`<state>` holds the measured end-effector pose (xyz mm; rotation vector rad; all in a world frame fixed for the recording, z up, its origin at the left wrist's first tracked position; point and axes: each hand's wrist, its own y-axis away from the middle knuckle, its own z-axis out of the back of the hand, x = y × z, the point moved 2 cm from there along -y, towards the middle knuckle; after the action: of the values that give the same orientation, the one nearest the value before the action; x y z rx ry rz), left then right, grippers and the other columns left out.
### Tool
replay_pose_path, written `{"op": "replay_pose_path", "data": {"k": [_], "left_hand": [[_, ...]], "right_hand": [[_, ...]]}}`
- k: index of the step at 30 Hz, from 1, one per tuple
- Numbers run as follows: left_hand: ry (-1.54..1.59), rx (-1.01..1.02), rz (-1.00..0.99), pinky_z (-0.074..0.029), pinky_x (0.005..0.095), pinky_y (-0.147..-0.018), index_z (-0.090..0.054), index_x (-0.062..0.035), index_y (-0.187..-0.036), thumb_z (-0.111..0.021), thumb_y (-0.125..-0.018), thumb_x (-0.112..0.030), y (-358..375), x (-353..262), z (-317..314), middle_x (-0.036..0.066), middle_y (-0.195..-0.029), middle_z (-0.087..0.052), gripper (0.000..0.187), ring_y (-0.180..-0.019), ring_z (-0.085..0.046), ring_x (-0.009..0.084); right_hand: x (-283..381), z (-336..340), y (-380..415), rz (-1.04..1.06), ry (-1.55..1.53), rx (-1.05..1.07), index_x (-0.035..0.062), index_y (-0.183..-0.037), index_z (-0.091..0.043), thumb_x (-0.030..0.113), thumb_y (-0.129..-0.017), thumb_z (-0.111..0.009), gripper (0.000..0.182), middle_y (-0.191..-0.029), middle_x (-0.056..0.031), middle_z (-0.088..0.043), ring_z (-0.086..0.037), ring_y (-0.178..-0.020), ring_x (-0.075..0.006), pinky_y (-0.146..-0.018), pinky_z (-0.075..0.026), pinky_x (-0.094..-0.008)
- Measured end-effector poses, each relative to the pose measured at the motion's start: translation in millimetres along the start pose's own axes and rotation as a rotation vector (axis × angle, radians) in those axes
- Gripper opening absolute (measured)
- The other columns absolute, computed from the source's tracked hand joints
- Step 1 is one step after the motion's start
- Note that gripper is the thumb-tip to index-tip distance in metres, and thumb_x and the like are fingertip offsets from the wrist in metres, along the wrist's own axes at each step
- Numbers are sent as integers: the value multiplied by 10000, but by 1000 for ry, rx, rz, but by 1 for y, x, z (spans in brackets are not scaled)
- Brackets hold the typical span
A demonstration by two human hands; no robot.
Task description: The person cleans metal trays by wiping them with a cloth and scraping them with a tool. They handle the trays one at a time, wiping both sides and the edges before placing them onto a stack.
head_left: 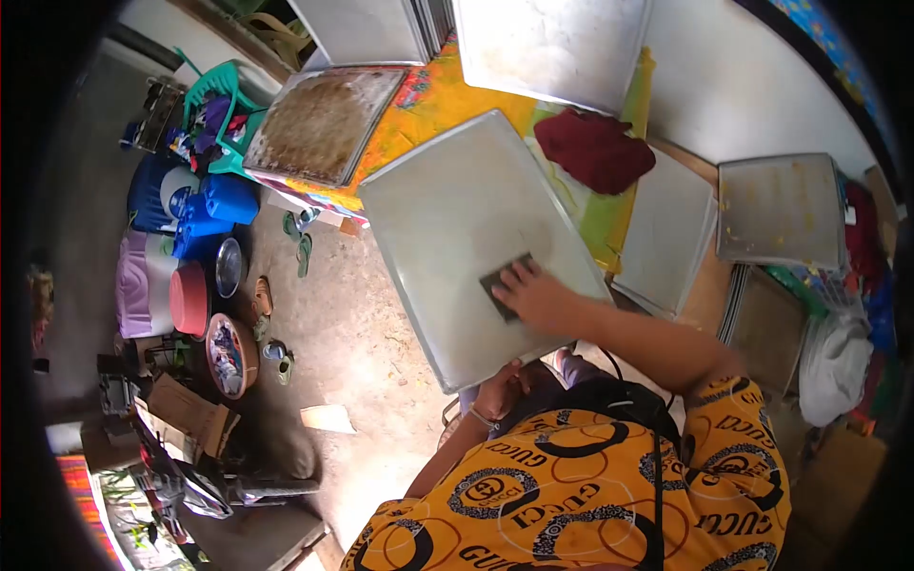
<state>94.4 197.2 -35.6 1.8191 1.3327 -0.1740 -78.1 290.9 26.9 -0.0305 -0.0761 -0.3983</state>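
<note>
A large grey metal tray [428,219] lies tilted across the front of me, its upper part over a table with a yellow cloth [476,107]. My right hand [529,291] presses a dark flat pad [497,295] on the tray's surface, fingers on top of it. At the tray's near edge is my left hand [503,388], its fingers curled at the rim. A dark red cloth [595,152] rests just beyond the tray's right side.
A brown-stained tray [324,124] lies at the table's left end. More trays [781,209] are at the right, and one tray [552,48] stands at the back. On the floor at left are a basin [232,357], blue containers [214,214], sandals and cardboard [186,414].
</note>
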Motion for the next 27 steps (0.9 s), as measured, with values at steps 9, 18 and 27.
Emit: {"op": "replay_pose_path", "data": {"k": [9,18,27], "left_hand": [[85,229,74,-466,379,-764,-540,-36,-1023,-534,-908,-191,9,-11,-3,106,-755,-590,194,-694,-588,225],[74,218,48,-457,284,-626,-546,-48,-1020,-542,-908,-186,-1,4,19,75,-797,-589,177,-652,-562,181],[171,210,170,-446,438,-834,-551,-2,-993,-501,-917,-226,3,-2,19,89,-646,-536,241,-883,-603,306]], "right_hand": [[-112,-6,-132,-296,26,-176,104,-1161,-582,180,-952,-367,309,-1145,-159,-571,-553,-1044,-341,-858,-465,-436],[-44,-13,-97,-76,4,11,62,-1233,-494,263,-795,-566,487,-1225,-199,-494,-464,-1135,-401,-974,-350,-531],[4,18,84,65,-144,315,154,-1372,-368,182,-797,-550,604,-1422,-137,-359,-309,-1334,-325,-1110,-197,-481]]}}
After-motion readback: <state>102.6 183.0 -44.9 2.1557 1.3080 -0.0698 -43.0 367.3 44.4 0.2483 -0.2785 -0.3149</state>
